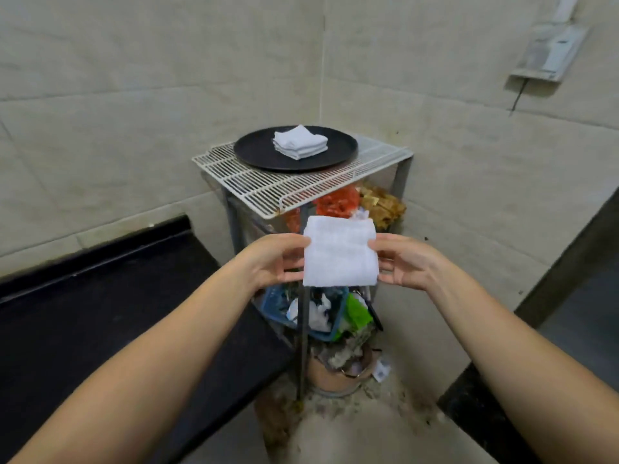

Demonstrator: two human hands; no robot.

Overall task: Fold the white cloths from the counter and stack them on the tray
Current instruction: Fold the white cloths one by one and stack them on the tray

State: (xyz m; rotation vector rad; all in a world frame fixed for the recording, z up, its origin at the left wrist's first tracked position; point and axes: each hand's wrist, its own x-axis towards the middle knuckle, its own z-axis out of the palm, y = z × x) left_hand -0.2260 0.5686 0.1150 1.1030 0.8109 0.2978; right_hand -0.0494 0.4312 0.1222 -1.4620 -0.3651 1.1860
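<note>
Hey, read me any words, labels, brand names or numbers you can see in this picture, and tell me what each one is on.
No text can be read here.
The small white tag on the floor by the pot has dark marks, too blurred to read.
The packets under the wire rack may carry print, too blurred to read.

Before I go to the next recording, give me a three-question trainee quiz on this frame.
1. True or false: the black tray sits on the white wire rack.
2. Which hand holds the white cloth? A) left hand only B) right hand only C) both
3. Fill in: the stack of folded cloths lies on the ____.

Key: 1 true; 2 C; 3 tray
</note>
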